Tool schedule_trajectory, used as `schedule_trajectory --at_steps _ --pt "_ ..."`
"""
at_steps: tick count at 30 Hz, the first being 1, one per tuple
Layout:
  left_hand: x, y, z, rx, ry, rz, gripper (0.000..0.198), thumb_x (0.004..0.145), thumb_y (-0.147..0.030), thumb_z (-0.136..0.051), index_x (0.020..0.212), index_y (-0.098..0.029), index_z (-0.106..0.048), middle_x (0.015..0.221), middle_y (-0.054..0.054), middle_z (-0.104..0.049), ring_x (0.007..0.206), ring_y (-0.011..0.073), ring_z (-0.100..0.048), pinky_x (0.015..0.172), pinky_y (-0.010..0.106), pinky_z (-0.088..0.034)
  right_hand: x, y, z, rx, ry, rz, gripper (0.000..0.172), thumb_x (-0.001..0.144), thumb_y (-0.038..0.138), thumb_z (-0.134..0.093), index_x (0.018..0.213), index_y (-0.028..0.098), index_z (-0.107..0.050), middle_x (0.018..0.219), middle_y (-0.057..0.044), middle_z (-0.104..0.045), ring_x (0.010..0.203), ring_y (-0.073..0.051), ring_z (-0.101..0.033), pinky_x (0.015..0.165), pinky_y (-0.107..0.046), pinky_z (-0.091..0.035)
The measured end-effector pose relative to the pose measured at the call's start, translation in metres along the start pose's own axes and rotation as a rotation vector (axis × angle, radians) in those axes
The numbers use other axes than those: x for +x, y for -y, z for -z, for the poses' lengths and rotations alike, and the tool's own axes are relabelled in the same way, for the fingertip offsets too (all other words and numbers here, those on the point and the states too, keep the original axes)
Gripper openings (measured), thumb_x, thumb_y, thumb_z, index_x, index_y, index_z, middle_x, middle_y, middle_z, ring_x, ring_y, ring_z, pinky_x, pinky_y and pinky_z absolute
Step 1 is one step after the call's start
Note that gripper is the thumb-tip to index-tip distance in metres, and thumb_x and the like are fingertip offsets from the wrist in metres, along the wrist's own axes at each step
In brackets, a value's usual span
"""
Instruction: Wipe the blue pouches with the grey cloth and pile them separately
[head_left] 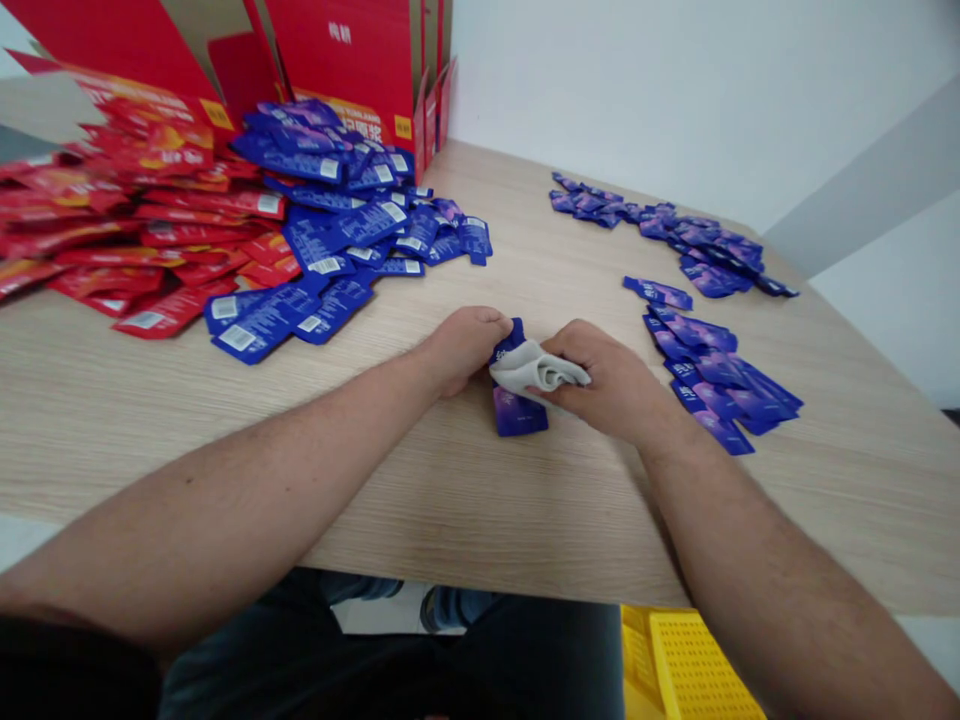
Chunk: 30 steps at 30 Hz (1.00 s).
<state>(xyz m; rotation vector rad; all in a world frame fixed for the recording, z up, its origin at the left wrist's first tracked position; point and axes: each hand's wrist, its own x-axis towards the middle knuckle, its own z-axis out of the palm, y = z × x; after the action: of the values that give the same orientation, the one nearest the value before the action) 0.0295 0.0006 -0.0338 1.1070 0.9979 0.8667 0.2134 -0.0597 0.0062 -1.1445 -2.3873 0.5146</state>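
Note:
Over the front middle of the table, my left hand [468, 345] grips the upper left edge of a small blue-purple pouch [520, 412], its thumb near the narrow top. My right hand [604, 375] is closed on a folded whitish cloth [534, 368], which lies against the front of that pouch and covers its middle. Part of the pouch's printing shows above and below the cloth. To the right of my right hand lies an overlapping group of similar blue-purple pouches [720, 370], printed side up.
A heap of blue pouches [337, 225] leans against red pouches [150, 210] at the left. Red cardboard boxes [341, 60] stand behind them. Another row of blue pouches [675, 235] lies at the back right. Below the table edge is a yellow plastic crate [697, 660].

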Motion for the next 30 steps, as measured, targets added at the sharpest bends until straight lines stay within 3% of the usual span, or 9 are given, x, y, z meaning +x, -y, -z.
schedule_trajectory --at_steps 2,6,8,11,14,20,22,25,30 --pt "-0.001 0.000 0.000 0.020 0.010 0.006 0.026 0.086 -0.013 -0.054 0.061 -0.018 -0.051 0.052 -0.004 -0.047 0.043 0.0078 -0.043 0.044 0.020 -0.031 -0.001 0.000 0.002 0.004 0.013 -0.014 0.021 0.076 0.017 -0.074 0.097 0.022 -0.072 0.091 -0.004 -0.069 0.089 -0.022 -0.064 0.079 -0.033 -0.049" --pt "-0.001 0.000 0.000 0.050 0.025 0.013 0.027 0.089 -0.017 -0.053 0.063 -0.018 -0.053 0.052 -0.003 -0.049 0.043 0.0089 -0.045 0.043 0.021 -0.032 -0.001 0.003 0.004 0.158 0.325 0.044 0.022 0.076 0.015 -0.072 0.096 0.024 -0.073 0.096 -0.001 -0.071 0.088 -0.018 -0.066 0.078 -0.030 -0.051" --pt "-0.001 -0.001 0.000 0.049 0.024 -0.002 0.027 0.089 -0.017 -0.054 0.062 -0.018 -0.053 0.052 -0.003 -0.049 0.043 0.0086 -0.045 0.043 0.020 -0.033 0.001 0.002 0.003 0.079 0.221 -0.001 0.015 0.078 0.020 -0.074 0.093 0.024 -0.073 0.093 -0.002 -0.071 0.088 -0.020 -0.065 0.079 -0.032 -0.050" --pt "-0.002 -0.004 0.000 0.055 0.052 0.037 0.023 0.087 -0.013 -0.052 0.064 -0.018 -0.056 0.054 -0.002 -0.054 0.045 0.0105 -0.049 0.044 0.021 -0.037 0.007 -0.005 -0.003 -0.145 -0.146 -0.162 0.009 0.082 0.028 -0.073 0.090 0.023 -0.074 0.088 -0.005 -0.072 0.092 -0.026 -0.063 0.082 -0.038 -0.049" --pt "-0.003 -0.007 -0.001 0.008 0.060 0.094 0.021 0.088 -0.013 -0.049 0.070 -0.018 -0.060 0.059 -0.001 -0.059 0.048 0.0141 -0.055 0.046 0.025 -0.044 0.010 -0.013 -0.007 -0.183 -0.349 -0.276 0.014 0.081 0.029 -0.073 0.093 0.023 -0.074 0.090 -0.007 -0.074 0.094 -0.028 -0.063 0.083 -0.042 -0.050" --pt "0.000 -0.004 0.001 -0.003 -0.028 0.020 0.011 0.082 -0.010 -0.057 0.078 -0.016 -0.066 0.064 0.001 -0.065 0.058 0.0126 -0.061 0.056 0.023 -0.048 0.007 -0.014 -0.002 0.002 -0.449 -0.420 0.021 0.078 0.036 -0.073 0.093 0.022 -0.074 0.089 -0.005 -0.073 0.083 -0.026 -0.066 0.076 -0.041 -0.050" --pt "-0.001 -0.005 0.002 -0.019 -0.037 0.017 0.024 0.077 -0.004 -0.055 0.091 -0.018 -0.069 0.062 -0.001 -0.065 0.056 0.0120 -0.061 0.056 0.022 -0.047 0.005 -0.015 -0.001 0.062 -0.463 -0.458 0.023 0.078 0.038 -0.073 0.094 0.022 -0.073 0.087 -0.004 -0.074 0.078 -0.024 -0.065 0.073 -0.039 -0.049" --pt "-0.005 -0.012 0.003 -0.046 0.014 0.067 0.027 0.074 -0.003 -0.052 0.091 -0.017 -0.069 0.062 0.001 -0.065 0.054 0.0127 -0.061 0.052 0.022 -0.046 0.003 -0.022 -0.002 0.129 -0.518 -0.473 0.027 0.079 0.040 -0.073 0.097 0.021 -0.072 0.087 -0.004 -0.074 0.077 -0.023 -0.065 0.070 -0.037 -0.049" --pt "-0.010 -0.021 0.006 -0.031 0.101 0.187 0.024 0.072 -0.003 -0.050 0.081 -0.013 -0.070 0.081 0.009 -0.075 0.067 0.0182 -0.070 0.058 0.029 -0.055 0.001 -0.035 -0.005 0.187 -0.545 -0.466 0.032 0.079 0.044 -0.072 0.100 0.020 -0.071 0.088 -0.005 -0.073 0.079 -0.024 -0.065 0.073 -0.038 -0.052"
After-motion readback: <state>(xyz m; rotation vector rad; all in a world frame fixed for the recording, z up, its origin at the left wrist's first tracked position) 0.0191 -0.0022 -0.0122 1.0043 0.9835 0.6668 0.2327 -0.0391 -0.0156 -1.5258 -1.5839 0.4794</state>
